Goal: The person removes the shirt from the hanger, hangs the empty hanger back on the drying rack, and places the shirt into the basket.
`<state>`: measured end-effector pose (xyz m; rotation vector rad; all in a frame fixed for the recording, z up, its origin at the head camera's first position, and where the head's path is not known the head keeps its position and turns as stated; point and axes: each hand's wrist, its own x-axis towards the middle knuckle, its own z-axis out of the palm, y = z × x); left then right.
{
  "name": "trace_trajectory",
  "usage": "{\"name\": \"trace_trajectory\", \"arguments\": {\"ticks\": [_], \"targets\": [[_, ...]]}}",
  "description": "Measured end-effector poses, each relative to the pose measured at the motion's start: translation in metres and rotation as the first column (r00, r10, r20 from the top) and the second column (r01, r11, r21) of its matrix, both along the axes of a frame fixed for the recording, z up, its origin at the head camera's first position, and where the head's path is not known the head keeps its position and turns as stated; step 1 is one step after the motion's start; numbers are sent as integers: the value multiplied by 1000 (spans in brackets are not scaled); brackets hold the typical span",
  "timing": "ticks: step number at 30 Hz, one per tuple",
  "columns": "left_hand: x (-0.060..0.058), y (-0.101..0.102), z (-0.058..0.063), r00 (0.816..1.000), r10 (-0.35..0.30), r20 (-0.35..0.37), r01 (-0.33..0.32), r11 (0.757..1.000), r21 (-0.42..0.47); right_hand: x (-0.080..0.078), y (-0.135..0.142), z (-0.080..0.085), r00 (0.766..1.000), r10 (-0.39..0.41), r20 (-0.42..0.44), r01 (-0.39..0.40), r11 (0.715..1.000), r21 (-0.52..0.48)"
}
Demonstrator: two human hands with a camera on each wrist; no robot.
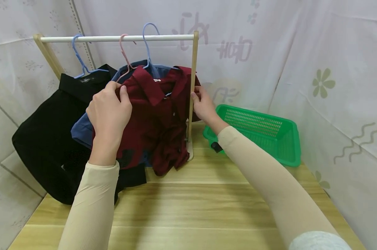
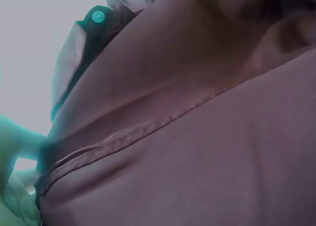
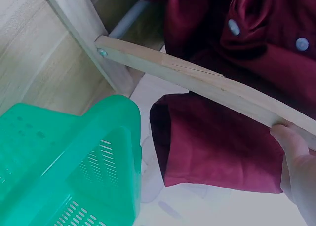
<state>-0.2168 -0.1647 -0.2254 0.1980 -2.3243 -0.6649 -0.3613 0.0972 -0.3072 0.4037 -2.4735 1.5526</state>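
Left hand (image 1: pixel 109 108) and right hand (image 1: pixel 205 105) pinch the maroon shirt (image 1: pixel 144 116) (right one beside the post (image 1: pixel 193 64)). Straightening seems underway; next probably needs even tension.

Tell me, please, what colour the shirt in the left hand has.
The shirt is dark red, which shows best in the head view.

- Left arm (image 1: pixel 93 205): extended forward, pale-sleeved.
- Left grip (image 1: pixel 109 109): back toward the head camera, thumb pointing up, fingers curled in a pinch.
- Right arm (image 1: pixel 269 184): extended forward, angled across to the left.
- Right grip (image 1: pixel 204 106): fingers bent, thumb opposite, well apart from the left.
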Motion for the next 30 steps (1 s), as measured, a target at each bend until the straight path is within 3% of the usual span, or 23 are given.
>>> {"name": "trace_trajectory", "arguments": {"ticks": [8, 17, 25, 30], "targets": [[7, -10, -4, 999, 33, -41, -34, 999, -19, 0, 4, -4, 1000, -22, -22, 22, 1000, 11], [9, -27, 1, 995, 75, -73, -77, 997, -28, 2, -2, -5, 999, -33, -36, 34, 999, 36], [11, -26, 8, 991, 56, -122, -58, 998, -15, 2, -6, -4, 998, -37, -58, 39, 999, 31], [19, -26, 3, 987, 50, -152, -53, 998, -15, 2, -7, -5, 999, -37, -39, 38, 999, 25]]}}
